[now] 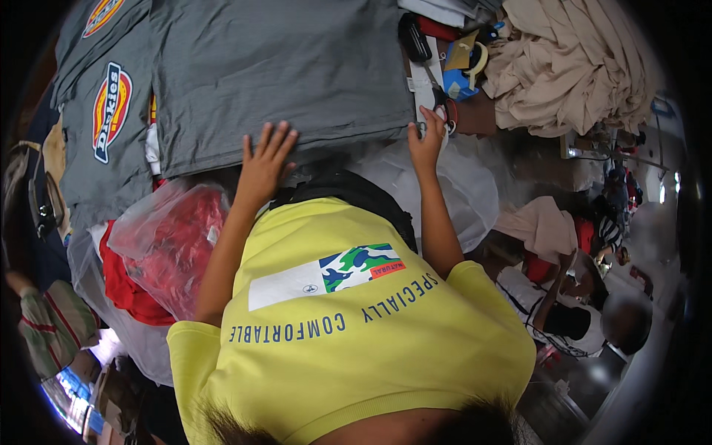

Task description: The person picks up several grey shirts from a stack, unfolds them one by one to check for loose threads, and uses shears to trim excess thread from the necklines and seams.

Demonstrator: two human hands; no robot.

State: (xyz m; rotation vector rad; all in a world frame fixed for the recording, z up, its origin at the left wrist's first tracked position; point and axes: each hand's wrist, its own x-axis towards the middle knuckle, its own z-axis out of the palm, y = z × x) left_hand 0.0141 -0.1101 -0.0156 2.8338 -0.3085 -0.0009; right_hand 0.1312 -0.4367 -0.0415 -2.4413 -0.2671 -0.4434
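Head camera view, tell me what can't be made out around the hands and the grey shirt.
- Grey shirt: its top is cut off by the picture's upper edge.
- Right hand: fingertips lie at the shirt's corner; a grip cannot be told.
- Left hand: lies flat, hiding the hem beneath.
- Clear bag of red cloth: the crinkled plastic blurs the contents.
- Small tools by the beige cloth pile: too small and jumbled to identify.

Landmark: grey shirt [282,67], spread flat.

Its top is open, low cloth only, room to sweep across. Near edge taken by left hand [263,159] flat on the hem and right hand [426,141] at the corner; gap betw. them free.

Right of shirt: clutter of tools & tape [452,63], then beige fabric heap [571,63], tight.

Left-near: red garments in clear bag [174,241] block.
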